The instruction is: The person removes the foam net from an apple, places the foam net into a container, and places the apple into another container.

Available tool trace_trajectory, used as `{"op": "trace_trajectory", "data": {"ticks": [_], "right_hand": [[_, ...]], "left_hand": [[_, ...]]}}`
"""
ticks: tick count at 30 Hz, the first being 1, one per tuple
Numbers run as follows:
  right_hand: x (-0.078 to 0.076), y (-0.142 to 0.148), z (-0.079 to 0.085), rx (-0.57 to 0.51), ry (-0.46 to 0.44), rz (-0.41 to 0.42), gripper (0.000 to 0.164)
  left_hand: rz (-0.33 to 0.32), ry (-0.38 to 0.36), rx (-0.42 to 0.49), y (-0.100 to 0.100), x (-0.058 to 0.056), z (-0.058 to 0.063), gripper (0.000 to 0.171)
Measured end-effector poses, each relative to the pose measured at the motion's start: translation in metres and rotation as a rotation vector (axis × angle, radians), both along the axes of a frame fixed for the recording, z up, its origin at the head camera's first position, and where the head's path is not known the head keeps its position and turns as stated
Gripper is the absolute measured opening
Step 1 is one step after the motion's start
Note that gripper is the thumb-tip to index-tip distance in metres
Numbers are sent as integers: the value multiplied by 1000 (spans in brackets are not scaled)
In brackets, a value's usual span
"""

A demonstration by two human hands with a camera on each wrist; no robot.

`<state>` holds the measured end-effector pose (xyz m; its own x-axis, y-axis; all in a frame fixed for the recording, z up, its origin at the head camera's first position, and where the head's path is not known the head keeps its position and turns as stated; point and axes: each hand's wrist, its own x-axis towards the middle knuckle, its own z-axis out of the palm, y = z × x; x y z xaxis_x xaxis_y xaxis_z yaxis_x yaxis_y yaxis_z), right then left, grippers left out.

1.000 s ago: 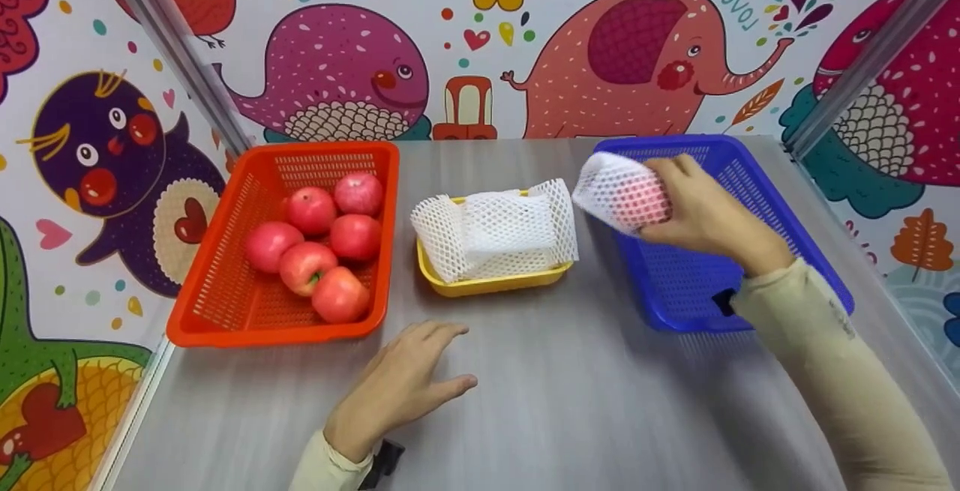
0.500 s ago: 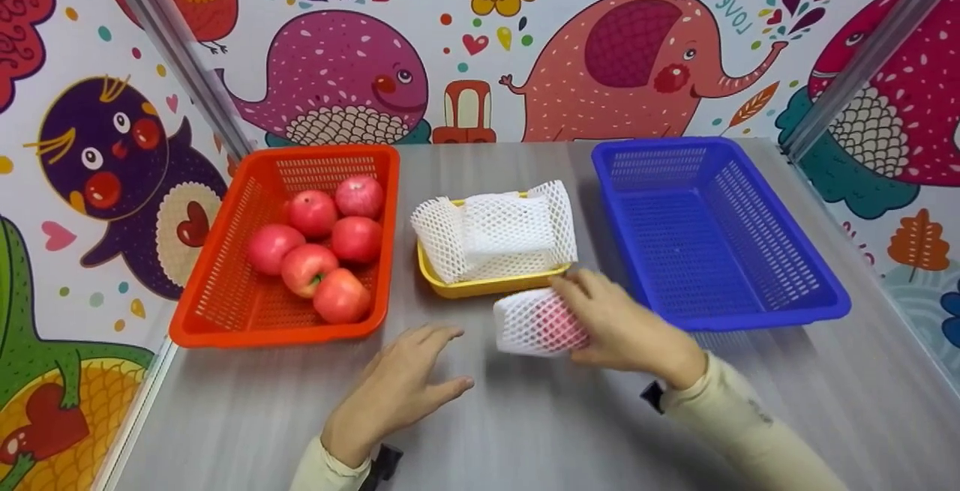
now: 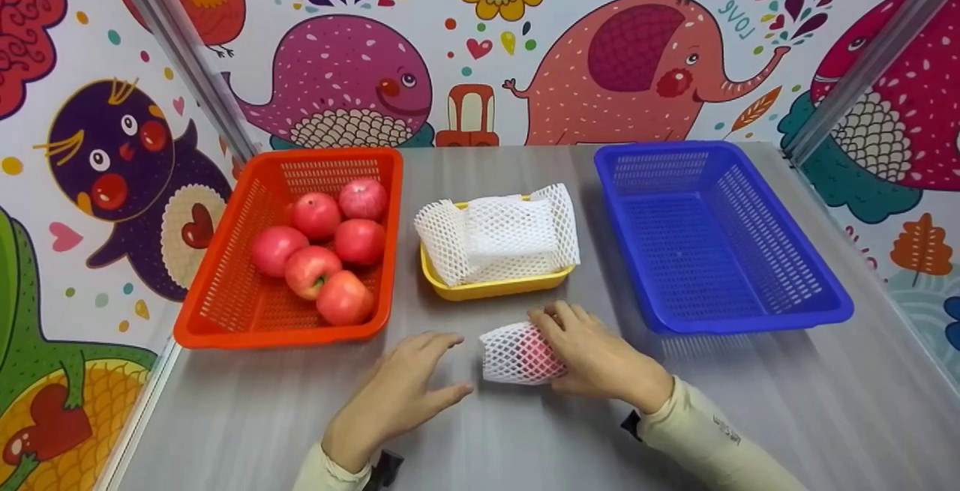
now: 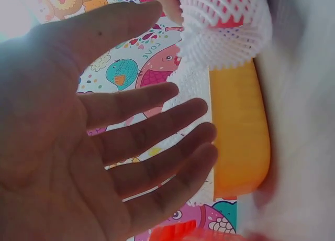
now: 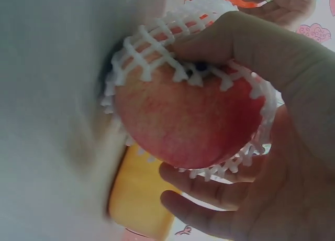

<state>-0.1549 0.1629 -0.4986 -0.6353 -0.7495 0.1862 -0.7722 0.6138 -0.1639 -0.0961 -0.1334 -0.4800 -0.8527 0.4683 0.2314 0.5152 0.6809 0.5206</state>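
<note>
My right hand [image 3: 596,352] grips a red apple [image 5: 193,120] wrapped in a white foam net sleeve [image 3: 510,354], close over the table in front of the yellow basket. In the right wrist view the apple's bare end shows at the sleeve's mouth, with the thumb pressed along the net. The sleeve's other end points toward my left hand [image 3: 409,393], which holds nothing, its fingers spread and relaxed and its palm facing the sleeve. Behind them, more white foam nets [image 3: 510,232] lie in the small yellow basket [image 3: 499,287].
On the left, a red basket [image 3: 281,337] holds several bare apples [image 3: 311,272]. A blue basket [image 3: 686,258] stands on the right. Grey table surface [image 3: 517,438] lies under everything, and printed wall panels [image 3: 480,49] close off the back and sides.
My right hand has carried the netted apple from over the blue basket's near-left rim leftward and down to the table in front of the yellow basket. My left hand has stayed about where it was.
</note>
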Motion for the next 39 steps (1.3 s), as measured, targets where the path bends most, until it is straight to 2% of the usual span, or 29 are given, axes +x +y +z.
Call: {"op": "trace_trajectory", "data": {"ticks": [5,11,15,20,23,27,29,32,36,39], "right_hand": [[-1,0,-6,-39,-24,-10,101],[-3,7,-10,-161,-71,-11,89],[-3,10,-2,-196,-66,-13,85],[-3,11,18,-213,-13,19,85],[-2,10,29,-233,15,41,86],[-1,7,40,-261,18,59,86],[-2,6,45,-277,10,71,87],[-3,5,50,-295,0,88,88],[-3,4,56,-326,28,111,90],[-3,4,59,-361,52,129,90]], "left_hand": [[-4,-13,4,-1,-1,-1,50],[3,-24,-15,-1,-2,-2,41],[11,3,-5,1,-4,-2,28],[34,93,104,7,-9,0,17],[28,155,183,14,-13,1,16],[-38,221,307,21,-16,5,20],[-75,224,377,24,-18,8,22],[-84,161,482,28,-18,11,26],[26,-36,628,33,-17,14,20],[110,-119,661,35,-17,13,19]]}}
